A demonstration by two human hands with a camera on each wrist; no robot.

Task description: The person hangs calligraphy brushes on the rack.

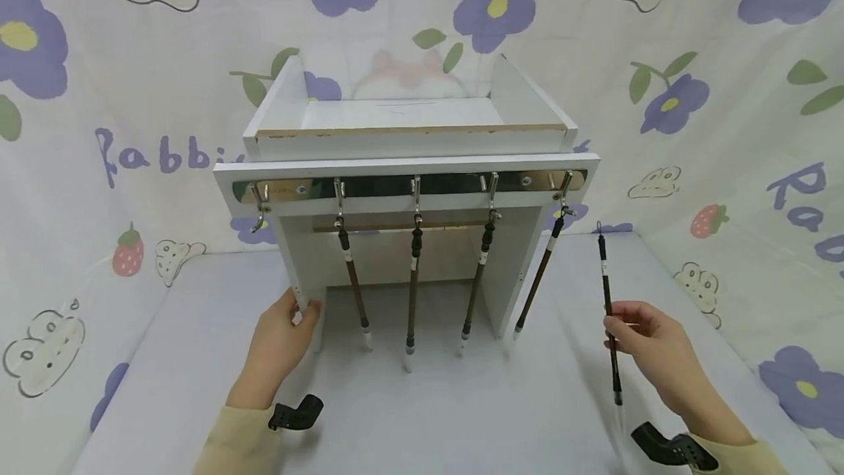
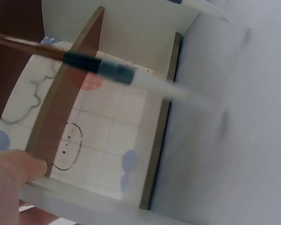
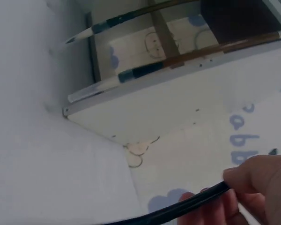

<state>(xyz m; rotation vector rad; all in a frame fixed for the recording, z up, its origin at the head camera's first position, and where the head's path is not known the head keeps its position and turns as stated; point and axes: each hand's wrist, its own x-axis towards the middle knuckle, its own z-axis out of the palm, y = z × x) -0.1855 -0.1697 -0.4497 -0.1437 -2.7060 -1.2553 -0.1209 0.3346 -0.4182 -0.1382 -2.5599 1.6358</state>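
Note:
In the head view, a white shelf rack (image 1: 409, 144) stands on the table with a metal hook strip (image 1: 379, 186) along its front. My left hand (image 1: 280, 339) grips the lower part of its left side panel (image 1: 302, 259), thumb (image 2: 25, 165) against the panel's edge in the left wrist view. Out to the right of the rack, my right hand (image 1: 659, 358) pinches a dark-handled writing brush (image 1: 607, 284) around mid-handle. This brush is upright, loop on top and pale tip down. Several similar brushes (image 1: 413, 292) hang by their loops from the hooks right of the leftmost hook (image 1: 259, 207).
The white tabletop (image 1: 422, 424) spreads in front of the rack and to both sides. Behind it hangs a patterned cloth (image 1: 560, 94) with flowers and rabbits. The rightmost hanging brush (image 1: 541, 281) slants outside the right side panel (image 1: 517, 262).

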